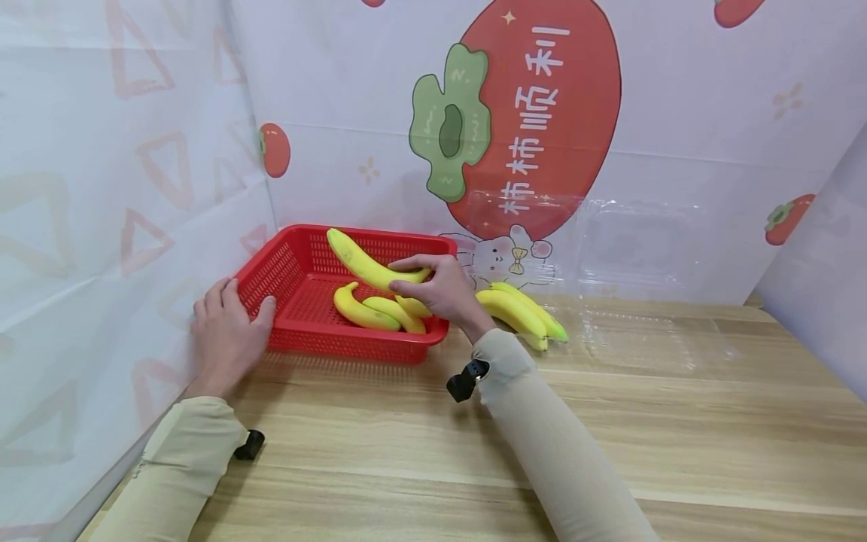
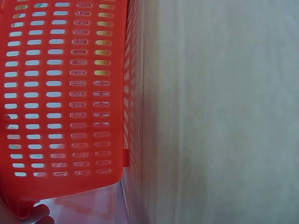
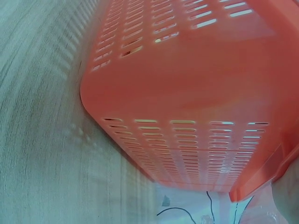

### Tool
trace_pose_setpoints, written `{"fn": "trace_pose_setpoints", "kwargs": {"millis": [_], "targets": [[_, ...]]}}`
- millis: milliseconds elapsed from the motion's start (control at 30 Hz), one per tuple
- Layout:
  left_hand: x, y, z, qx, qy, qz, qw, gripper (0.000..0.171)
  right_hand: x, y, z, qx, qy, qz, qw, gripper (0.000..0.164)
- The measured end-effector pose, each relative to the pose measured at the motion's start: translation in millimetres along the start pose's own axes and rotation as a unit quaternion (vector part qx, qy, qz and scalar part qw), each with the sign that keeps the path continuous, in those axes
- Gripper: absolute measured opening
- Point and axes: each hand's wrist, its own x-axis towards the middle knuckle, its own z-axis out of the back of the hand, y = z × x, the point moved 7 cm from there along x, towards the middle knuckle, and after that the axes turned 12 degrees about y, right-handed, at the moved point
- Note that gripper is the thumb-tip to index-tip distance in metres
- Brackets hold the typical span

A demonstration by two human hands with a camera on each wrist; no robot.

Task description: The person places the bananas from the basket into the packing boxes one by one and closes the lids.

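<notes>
A red plastic basket (image 1: 339, 346) with slotted walls stands on the table near the back left. My left hand (image 1: 230, 335) holds its front left corner, thumb by the front rim and fingers along the outer left side; fingertips (image 2: 39, 214) show past the rim in the left wrist view. My right hand (image 1: 443, 290) pinches one end of a yellow banana (image 1: 366, 263) between thumb and fingers, above the basket's inside. Below it, several bananas (image 1: 362, 310) lie in the basket's right part. The right wrist view shows the basket's outer wall (image 3: 187, 93), not the held banana.
Two bananas (image 1: 515, 312) lie on the wooden table (image 1: 379, 452) just right of the basket. Farther right stands a clear plastic container (image 1: 637, 301), its lid part raised at the back. A printed sheet (image 1: 339, 150) covers the back, and a white sheet (image 1: 88, 263) borders the left.
</notes>
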Motion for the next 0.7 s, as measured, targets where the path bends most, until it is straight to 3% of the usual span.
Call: {"fn": "trace_pose_setpoints", "kwargs": {"millis": [700], "targets": [[0.0,-0.8,1.2,0.002,0.005,0.0,1.0,0.081,0.0,2.2,-0.8,-0.026,0.001,-0.01,1.0,0.031]]}}
